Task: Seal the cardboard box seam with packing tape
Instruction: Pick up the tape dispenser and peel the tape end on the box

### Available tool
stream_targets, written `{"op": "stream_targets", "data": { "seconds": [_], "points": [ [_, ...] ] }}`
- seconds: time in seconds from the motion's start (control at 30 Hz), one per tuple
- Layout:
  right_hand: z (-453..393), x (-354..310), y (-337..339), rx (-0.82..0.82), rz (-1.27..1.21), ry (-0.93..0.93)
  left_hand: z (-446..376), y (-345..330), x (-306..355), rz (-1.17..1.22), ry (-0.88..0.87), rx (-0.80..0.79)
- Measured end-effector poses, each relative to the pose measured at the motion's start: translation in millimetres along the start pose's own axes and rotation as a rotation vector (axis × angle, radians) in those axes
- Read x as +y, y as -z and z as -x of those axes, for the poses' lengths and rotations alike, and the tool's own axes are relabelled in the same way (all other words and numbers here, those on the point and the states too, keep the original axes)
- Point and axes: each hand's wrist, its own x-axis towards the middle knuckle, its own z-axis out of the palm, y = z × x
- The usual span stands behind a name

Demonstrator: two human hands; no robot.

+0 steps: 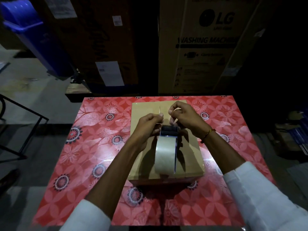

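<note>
A brown cardboard box [190,157] sits on a table with a red flowered cover [93,147]; its top seam [159,109] runs away from me. Above the box I hold a tape dispenser with a roll of clear packing tape [165,152]. My left hand [148,125] grips the dispenser's left side near the roller. On the other side, my right hand [185,119] pinches the tape end at the front of the dispenser between thumb and fingers. The near part of the seam is hidden behind the roll.
Large cardboard cartons stand behind the table, one marked as a washing machine [208,44]. A blue plastic bin [33,35] leans at the upper left. A black metal frame [21,127] stands to the left. Dark clutter [293,134] lies on the right.
</note>
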Motion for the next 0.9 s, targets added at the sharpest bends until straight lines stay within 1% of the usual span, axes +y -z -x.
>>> {"op": "stream_targets", "data": {
  "seconds": [0.2,0.27,0.4,0.53,0.67,0.8,0.9],
  "points": [
    [-10.9,7.4,1.4,-0.049,-0.073,-0.077,-22.7,-1.2,-3.2,-0.076,-0.004,-0.004],
    [-12.4,10.1,4.4,-0.075,-0.168,-0.14,-26.0,-2.0,-5.9,-0.099,-0.011,0.022],
    [-15.9,16.6,15.2,-0.18,-0.349,-0.329,-29.8,-2.6,-8.4,-0.085,-0.006,0.047],
    [-20.3,17.7,24.0,-0.234,-0.479,-0.41,-31.7,-5.0,-9.0,-0.094,-0.004,0.071],
    [-22.3,25.4,31.7,-0.165,-0.578,-0.402,-32.4,-5.6,-12.1,-0.069,0.003,0.107],
    [-9.3,39.4,23.6,-0.144,-0.572,-0.308,-32.9,-6.4,-14.5,-0.033,0.0,0.115],
    [0.3,42.0,13.5,-0.076,-0.541,-0.248,-32.1,-7.0,-15.0,-0.042,-0.014,0.121]
  ]
}}
